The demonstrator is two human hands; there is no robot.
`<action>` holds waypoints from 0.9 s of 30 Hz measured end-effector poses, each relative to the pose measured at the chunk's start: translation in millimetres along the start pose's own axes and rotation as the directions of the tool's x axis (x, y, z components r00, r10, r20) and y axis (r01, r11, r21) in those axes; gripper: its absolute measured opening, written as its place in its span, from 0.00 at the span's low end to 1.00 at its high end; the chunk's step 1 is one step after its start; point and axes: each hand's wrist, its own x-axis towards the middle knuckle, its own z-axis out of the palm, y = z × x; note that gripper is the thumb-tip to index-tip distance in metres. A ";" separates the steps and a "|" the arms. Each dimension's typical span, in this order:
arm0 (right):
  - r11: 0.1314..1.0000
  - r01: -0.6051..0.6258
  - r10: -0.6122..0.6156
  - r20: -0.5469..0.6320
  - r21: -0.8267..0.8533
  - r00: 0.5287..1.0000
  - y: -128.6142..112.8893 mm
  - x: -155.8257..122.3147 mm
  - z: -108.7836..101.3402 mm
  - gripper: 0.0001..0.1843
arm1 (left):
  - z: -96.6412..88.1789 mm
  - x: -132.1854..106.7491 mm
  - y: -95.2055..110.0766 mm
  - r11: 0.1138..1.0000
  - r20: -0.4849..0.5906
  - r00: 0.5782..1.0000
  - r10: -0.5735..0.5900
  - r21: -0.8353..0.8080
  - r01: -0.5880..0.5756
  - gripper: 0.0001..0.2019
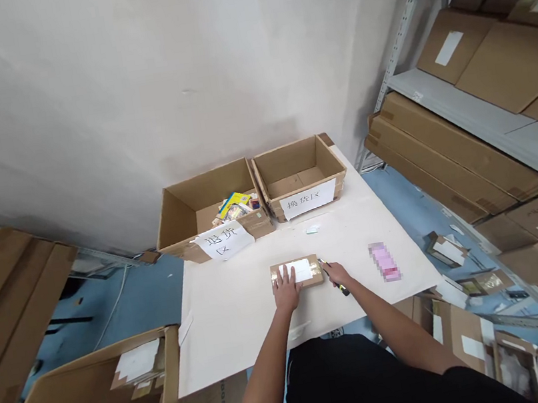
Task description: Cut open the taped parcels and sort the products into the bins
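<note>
A small taped cardboard box (312, 280) with a white label lies flat on the white table (230, 315). Resting on its left part is my left hand (286, 289), fingers spread over the label. My right hand (337, 275) grips a box cutter (343, 290) with a black and yellow-green handle. Its tip is at the box's right end; whether the blade touches the tape is too small to tell.
Two open cartons stand at the table's back: the left carton (179, 247) holds colourful packets (235, 206), the right carton (278, 210) bears a white sign. A blurred pink item (384, 261) lies right. A large open carton (173, 371) stands left; a loaded shelf (466, 98) flanks the right.
</note>
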 end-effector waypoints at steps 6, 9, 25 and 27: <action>0.994 0.020 -0.019 0.008 -0.111 1.000 4.1 -10.6 0.9 0.32 | 0.3 -0.1 -4.9 0.999 0.011 0.999 0.037 0.029 -0.037 0.34; 0.995 0.000 0.000 -0.006 -0.097 1.000 16.3 -23.8 10.1 0.33 | -0.4 -1.3 -6.4 0.999 0.024 0.999 0.036 0.026 -0.036 0.34; 0.985 -0.091 0.126 -0.243 0.150 0.962 84.5 -32.9 5.1 0.13 | -59.7 30.6 -27.8 1.000 0.118 0.993 0.015 0.018 -0.018 0.37; 0.993 -0.036 0.064 -0.271 0.109 0.961 75.6 -29.0 -12.6 0.15 | -58.8 28.3 -35.3 0.999 0.145 0.989 -0.037 0.024 0.034 0.38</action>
